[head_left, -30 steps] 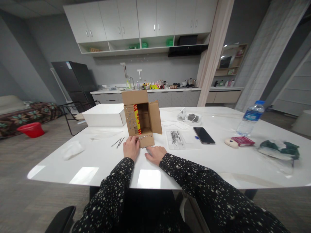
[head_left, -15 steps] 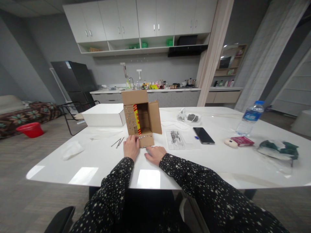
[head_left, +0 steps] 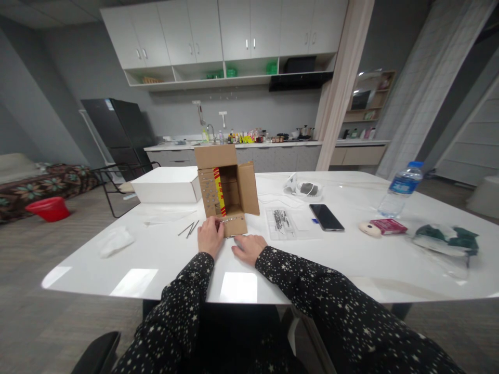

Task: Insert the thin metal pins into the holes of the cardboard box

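Note:
An open cardboard box [head_left: 228, 183] stands on the table with its mouth toward me. Its lower flap [head_left: 236, 227] slopes toward me and carries a row of small shiny pieces. More shiny dots cover the left flap beside a red and yellow tape strip. My left hand [head_left: 210, 236] grips the lower flap's left edge, fingers bent over it. My right hand [head_left: 250, 248] rests on the table by the flap's front edge, index finger and thumb apart. A thin dark or metallic sliver [head_left: 230, 237] lies near its index fingertip, too small to name.
Long metal rods [head_left: 190, 228] lie left of my left hand. Right of the box are a divided plastic case [head_left: 281, 226] with small metal parts, a phone [head_left: 326, 217], a red packet [head_left: 390, 226] and a water bottle [head_left: 401, 189]. A white box [head_left: 167, 186] stands at left.

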`<state>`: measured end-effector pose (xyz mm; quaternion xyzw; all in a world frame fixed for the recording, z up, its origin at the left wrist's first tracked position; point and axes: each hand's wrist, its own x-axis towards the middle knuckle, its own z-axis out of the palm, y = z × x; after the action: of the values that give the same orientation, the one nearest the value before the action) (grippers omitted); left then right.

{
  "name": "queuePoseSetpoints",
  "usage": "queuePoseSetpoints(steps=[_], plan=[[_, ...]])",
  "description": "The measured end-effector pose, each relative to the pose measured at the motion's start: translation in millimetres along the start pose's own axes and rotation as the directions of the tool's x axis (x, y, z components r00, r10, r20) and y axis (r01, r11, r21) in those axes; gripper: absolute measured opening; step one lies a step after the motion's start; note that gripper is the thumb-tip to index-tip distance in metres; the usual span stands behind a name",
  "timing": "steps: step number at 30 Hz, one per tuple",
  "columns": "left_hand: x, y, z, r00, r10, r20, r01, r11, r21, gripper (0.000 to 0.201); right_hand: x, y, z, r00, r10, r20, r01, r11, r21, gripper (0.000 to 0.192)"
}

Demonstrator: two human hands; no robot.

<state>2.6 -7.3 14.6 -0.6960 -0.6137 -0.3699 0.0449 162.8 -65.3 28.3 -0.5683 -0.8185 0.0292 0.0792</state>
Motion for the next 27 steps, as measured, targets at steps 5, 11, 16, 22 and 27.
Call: queuePoseSetpoints(steps=[5, 11, 16, 22, 27], plan=[[0.4, -2.3, -0.2, 0.998, -0.020, -0.061, 0.014, 0.996, -0.083, 0.013, 0.4, 0.9, 0.1, 1.000, 0.007, 0.010, -0.007, 1.000, -0.002, 0.039], [-0.8, -2.9, -2.8, 0.988, -0.011, -0.156, -0.010, 0.991, -0.133, 0.014, 1.7, 2.9, 4.4, 0.999, -0.020, -0.032, 0.019, 1.000, -0.016, 0.037], [-1.4, -5.0, -1.9, 0.966, 0.051, -0.252, -0.091, 0.985, -0.148, 0.014, 2.3, 3.0, 5.5, 1.000, -0.014, -0.008, 0.014, 1.000, -0.006, 0.039], [-2.7, -3.5, -0.8, 0.944, 0.157, -0.291, -0.213, 0.961, -0.176, 0.011, 2.2, 3.2, 5.5, 0.999, -0.018, -0.027, 0.018, 1.000, -0.001, 0.039], [-6.5, 0.5, 0.8, 0.946, 0.279, -0.166, -0.308, 0.934, -0.182, 0.006, 2.4, 3.2, 5.2, 0.999, -0.021, -0.030, 0.022, 1.000, 0.018, 0.041]])
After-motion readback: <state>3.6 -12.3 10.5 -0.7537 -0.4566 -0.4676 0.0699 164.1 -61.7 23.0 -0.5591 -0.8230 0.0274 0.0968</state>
